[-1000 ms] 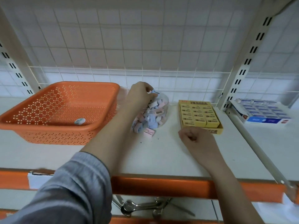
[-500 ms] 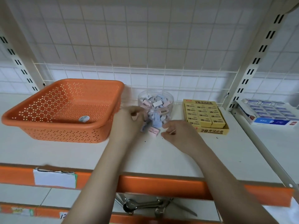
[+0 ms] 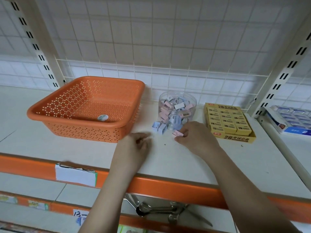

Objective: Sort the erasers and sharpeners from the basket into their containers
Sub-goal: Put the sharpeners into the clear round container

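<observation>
One eraser [image 3: 103, 117] in basket [image 3: 50, 113]; three loose sharpeners (right hand [image 3: 196, 137] pinching pink one [image 3: 177, 133]); left hand [image 3: 134, 147] loosely curled, empty.

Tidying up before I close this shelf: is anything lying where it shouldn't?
Yes. Two blue sharpeners lie loose on the shelf beside the clear jar, and the right hand pinches a pink sharpener there.

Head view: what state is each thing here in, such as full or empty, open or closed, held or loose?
Orange basket: upright, nearly empty, one small round item inside.
Clear jar: open, no lid, full of sharpeners.
Yellow eraser box: open, filled in rows.
Blue sharpeners: loose on the shelf, before the jar.
Pink sharpener: on the shelf, pinched by the right hand.
Left hand: loosely curled, holding nothing visible.
</observation>
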A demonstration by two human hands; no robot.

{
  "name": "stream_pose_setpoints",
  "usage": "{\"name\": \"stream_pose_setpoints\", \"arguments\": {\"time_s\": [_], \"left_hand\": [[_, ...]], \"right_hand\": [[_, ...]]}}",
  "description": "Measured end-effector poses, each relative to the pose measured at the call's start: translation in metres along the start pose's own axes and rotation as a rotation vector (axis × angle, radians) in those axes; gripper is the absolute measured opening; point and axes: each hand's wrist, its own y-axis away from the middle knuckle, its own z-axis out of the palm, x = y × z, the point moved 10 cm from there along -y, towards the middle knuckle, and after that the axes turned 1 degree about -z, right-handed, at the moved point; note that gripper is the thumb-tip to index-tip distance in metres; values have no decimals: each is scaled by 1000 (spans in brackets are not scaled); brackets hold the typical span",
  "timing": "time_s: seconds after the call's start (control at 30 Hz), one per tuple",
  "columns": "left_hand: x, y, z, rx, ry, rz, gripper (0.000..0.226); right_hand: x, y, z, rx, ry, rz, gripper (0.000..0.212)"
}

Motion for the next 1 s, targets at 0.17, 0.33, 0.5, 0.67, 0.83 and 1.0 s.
{"name": "stream_pose_setpoints", "arguments": {"time_s": [0.17, 0.33, 0.5, 0.67, 0.83, 1.0], "left_hand": [[13, -22, 12, -43, -43, 8, 19], [23, -44, 30, -81, -172, -42, 24], [14, -56, 47, -112, -329, -101, 37], [20, -49, 40, -91, -288, -82, 30], [18, -24, 16, -31, -135, -97, 24], [17, -7, 4, 30, -67, -73, 22]], "right_hand": [[21, 31, -31, 166, -181, 25, 11], [45, 52, -41, 271, -282, 51, 3], [56, 69, -43, 307, -311, 57, 9], [47, 64, -56, 313, -313, 16, 3], [12, 26, -96, 389, -248, -104, 9], [-6, -47, -95, 358, -168, -128, 29]]}}
